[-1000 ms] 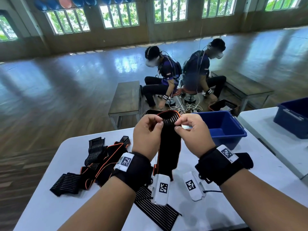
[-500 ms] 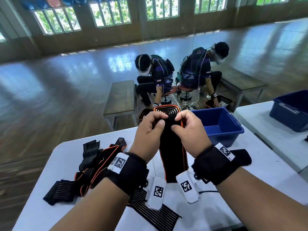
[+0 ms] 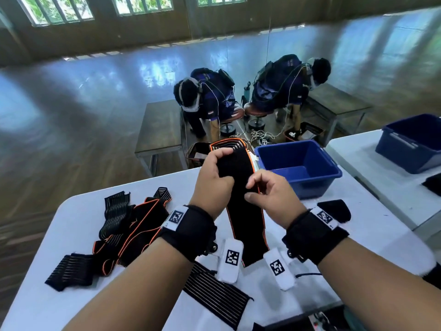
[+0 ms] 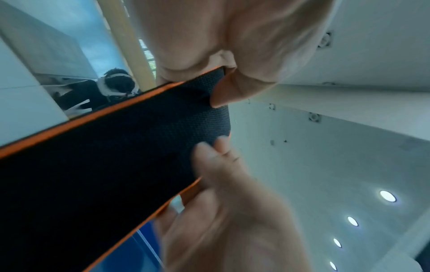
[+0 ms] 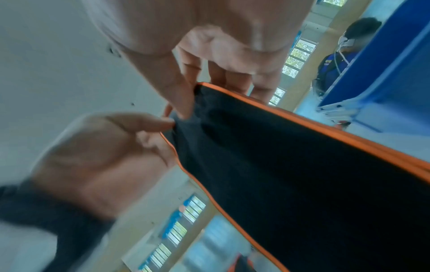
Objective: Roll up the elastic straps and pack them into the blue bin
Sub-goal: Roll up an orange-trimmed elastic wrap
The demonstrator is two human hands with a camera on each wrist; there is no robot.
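I hold a black elastic strap with orange trim (image 3: 241, 218) upright over the white table (image 3: 78, 225). My left hand (image 3: 226, 168) grips its left edge just under the top end, which sticks up above the fingers. My right hand (image 3: 251, 189) pinches the right edge a little lower. In the left wrist view the thumb (image 4: 223, 95) presses on the strap (image 4: 116, 156). In the right wrist view the thumb (image 5: 177, 88) sits on the strap's corner (image 5: 279, 156). The blue bin (image 3: 315, 185) stands just right of my hands, and I see nothing inside it.
A pile of unrolled black, orange-edged straps (image 3: 133, 223) lies on the table's left. A striped strap piece (image 3: 214, 297) lies at the front edge. A second table (image 3: 381, 177) with another blue bin (image 3: 410, 149) stands to the right. Benches and seated people are beyond.
Both hands pinched the strap's top end before. Now the right hand has slid lower on the right edge and the top end stands free above the left hand.
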